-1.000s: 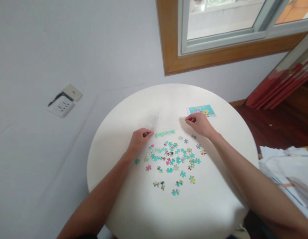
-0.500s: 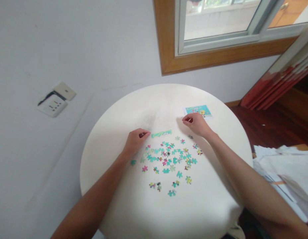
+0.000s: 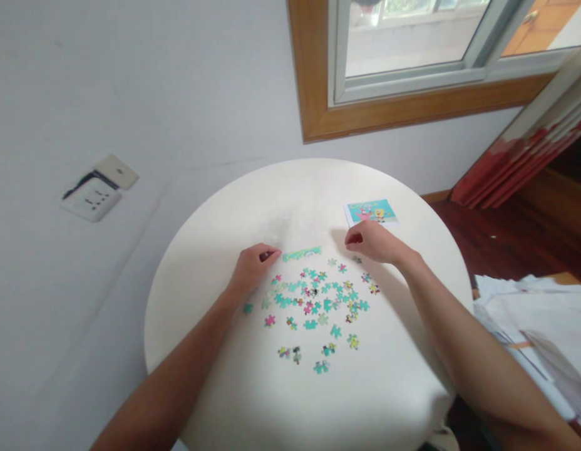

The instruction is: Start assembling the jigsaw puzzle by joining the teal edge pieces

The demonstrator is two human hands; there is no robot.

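Note:
An assembled strip of jigsaw puzzle (image 3: 302, 253), green and teal, lies in the middle of the table. My left hand (image 3: 253, 266) is at the strip's left end, thumb and fingertips pinched together; whether they grip the strip or a loose piece, I cannot tell. To the right, my right hand (image 3: 375, 242) hovers just in front of the picture card (image 3: 371, 212), its fingers curled and closed. Anything inside them is hidden. Loose puzzle pieces (image 3: 310, 324), teal, pink, yellow and pale green, are scattered below the strip. A small dark piece (image 3: 357, 259) lies under my right hand.
The round white table (image 3: 253, 401) stands against a wall with a socket (image 3: 92, 197). A wood-framed window (image 3: 313, 119) is above its far side. Papers (image 3: 529, 313) are piled at the right, and a red and white curtain (image 3: 497, 175) hangs beyond.
My right hand has moved slightly down toward me and its fingers curl downward more, uncovering more of the picture card. My left hand stays at the strip's end. The view has shifted slightly.

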